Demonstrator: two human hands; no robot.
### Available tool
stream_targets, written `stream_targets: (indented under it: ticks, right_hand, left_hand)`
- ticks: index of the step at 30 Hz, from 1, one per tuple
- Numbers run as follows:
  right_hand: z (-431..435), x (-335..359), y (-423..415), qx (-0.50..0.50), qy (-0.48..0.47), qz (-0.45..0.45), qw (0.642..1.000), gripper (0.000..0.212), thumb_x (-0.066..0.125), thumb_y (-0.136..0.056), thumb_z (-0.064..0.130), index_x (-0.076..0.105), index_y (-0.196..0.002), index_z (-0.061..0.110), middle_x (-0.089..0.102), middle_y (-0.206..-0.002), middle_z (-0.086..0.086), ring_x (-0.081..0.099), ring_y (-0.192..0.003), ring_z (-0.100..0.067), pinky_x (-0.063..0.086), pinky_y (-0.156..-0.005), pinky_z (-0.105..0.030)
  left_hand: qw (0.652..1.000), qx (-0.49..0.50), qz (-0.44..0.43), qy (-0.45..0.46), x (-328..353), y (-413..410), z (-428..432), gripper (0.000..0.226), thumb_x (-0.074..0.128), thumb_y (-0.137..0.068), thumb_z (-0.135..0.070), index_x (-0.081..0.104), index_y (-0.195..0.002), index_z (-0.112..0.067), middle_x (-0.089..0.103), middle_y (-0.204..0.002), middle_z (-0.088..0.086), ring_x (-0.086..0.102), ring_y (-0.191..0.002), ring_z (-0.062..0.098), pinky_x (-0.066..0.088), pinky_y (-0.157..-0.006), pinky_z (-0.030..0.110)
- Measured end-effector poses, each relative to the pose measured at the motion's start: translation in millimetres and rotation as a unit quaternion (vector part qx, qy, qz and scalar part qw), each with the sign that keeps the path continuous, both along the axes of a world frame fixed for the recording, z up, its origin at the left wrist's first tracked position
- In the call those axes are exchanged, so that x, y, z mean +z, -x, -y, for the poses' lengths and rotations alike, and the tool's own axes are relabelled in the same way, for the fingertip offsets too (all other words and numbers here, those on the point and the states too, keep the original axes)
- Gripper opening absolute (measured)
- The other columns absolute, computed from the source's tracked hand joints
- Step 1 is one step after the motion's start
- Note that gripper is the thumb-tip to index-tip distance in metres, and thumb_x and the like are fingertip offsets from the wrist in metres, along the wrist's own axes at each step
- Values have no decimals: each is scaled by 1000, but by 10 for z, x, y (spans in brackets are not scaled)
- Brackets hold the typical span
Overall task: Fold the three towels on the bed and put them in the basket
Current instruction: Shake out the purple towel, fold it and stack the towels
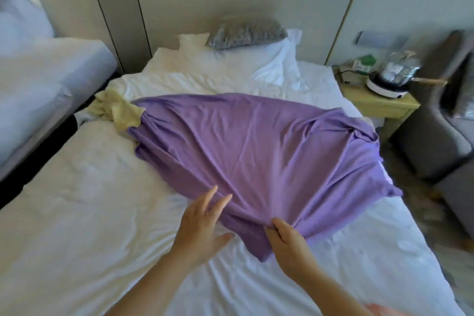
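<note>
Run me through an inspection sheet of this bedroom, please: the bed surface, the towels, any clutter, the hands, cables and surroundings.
Surface: white-sheeted bed, rumpled.
Job's things: purple cloth towel spread across the bed, creased, not yet folded; crumpled pale yellow cloth towel at its far left end; third towel and basket not seen.
Clutter: white pillow and grey patterned cushion at the head of the bed.
Grippers: left hand open, fingers at the purple towel's near edge; right hand pinches that edge.
Cables: black cable on the wooden bedside table.
Surroundings: glass kettle on a white base on that table; grey armchair at right; second white bed at left.
</note>
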State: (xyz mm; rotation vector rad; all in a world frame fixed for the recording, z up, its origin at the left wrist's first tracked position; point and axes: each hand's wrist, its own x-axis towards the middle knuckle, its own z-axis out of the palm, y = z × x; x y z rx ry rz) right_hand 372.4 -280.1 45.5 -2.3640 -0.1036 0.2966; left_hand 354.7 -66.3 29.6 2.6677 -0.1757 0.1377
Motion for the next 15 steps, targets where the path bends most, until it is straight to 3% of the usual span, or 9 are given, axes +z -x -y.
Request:
stream_targets:
  ticks: [4,6,8,10,12,13,15]
  right_hand:
    - [27,1173,313,33,-143,14,989,31,51,-96,18,39,-67,18,37,-61,10,35,-66,-10,33,-62,-28]
    - [34,1722,514,61,-184,31,981,32,52,-96,20,42,-68,9,36,-65,4,35,-66,-10,31,-62,-28]
    - [64,2205,728,69,-212,55,973,34,52,-96,25,47,-74,-1,40,-70,-3,39,-69,-14,33,-67,-31]
    - [127,2623,920,47,-234,81,968,33,54,-95,28,56,-82,-2,51,-75,-6,47,-74,-15,39,-73,-32]
    - [193,2965,1092,29,-239,118,963,29,54,-94,29,63,-86,3,60,-78,-10,53,-75,-16,42,-74,-32]
    - [219,3104,1172,25,-228,143,963,28,55,-94,29,64,-86,4,61,-78,-10,53,-74,-16,43,-72,-30]
    - [248,3302,1335,13,-194,195,961,30,54,-94,30,62,-83,2,58,-74,-8,50,-69,-14,39,-63,-21]
  left_hand:
    - [998,-63,13,19,888,191,128,62,42,-76,-68,60,-120,-29,61,-123,-12,56,-114,13,32,-106,39]
    - [994,-84,-2,68,1306,345,186,51,36,-78,-63,61,-98,-23,65,-91,-6,60,-93,22,37,-97,40]
    - [987,-73,-2,141,1732,544,205,33,45,-86,-53,54,-80,-22,59,-74,0,59,-79,28,44,-83,43]
    - [979,-74,21,191,2160,737,190,23,51,-96,-34,51,-78,-19,57,-72,2,56,-73,20,46,-76,44]
    - [966,-92,54,237,2627,953,183,23,50,-98,-24,56,-85,-6,57,-74,9,52,-65,7,46,-69,29]
    - [960,-102,70,253,2867,1072,189,26,50,-98,-23,56,-86,-1,54,-71,8,49,-60,3,41,-62,20]
    - [948,-127,81,279,3263,1309,215,30,51,-97,-23,55,-84,4,47,-69,4,42,-59,6,33,-58,17]
